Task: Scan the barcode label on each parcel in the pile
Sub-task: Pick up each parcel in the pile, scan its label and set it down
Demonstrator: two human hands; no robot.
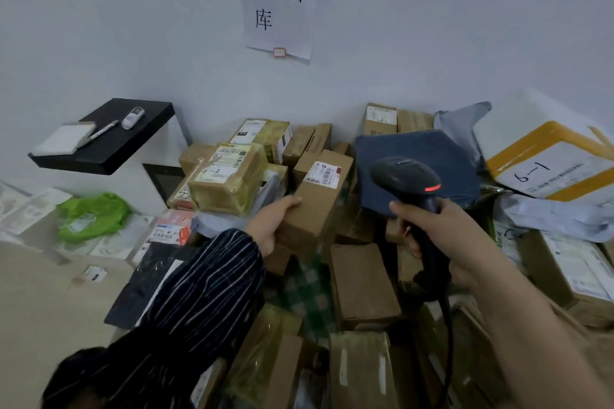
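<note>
Print on the label (324, 174) is too blurred to read, and the fingers of the left hand (269, 226) are hidden under the box (315, 209), with only the thumb showing on top. The box is tilted over the pile (362, 285), label at its far end, away from the thumb that clamps its near end. The fingers (413, 247) of the right hand (445, 236) are curled tight round the scanner (407, 176) handle, its head just right of the label.

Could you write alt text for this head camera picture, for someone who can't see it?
A person's left hand grips a brown cardboard parcel with a white barcode label on top, while the right hand holds a black handheld scanner beside it. Around them lies a pile of boxes and mailer bags against a white wall.
</note>
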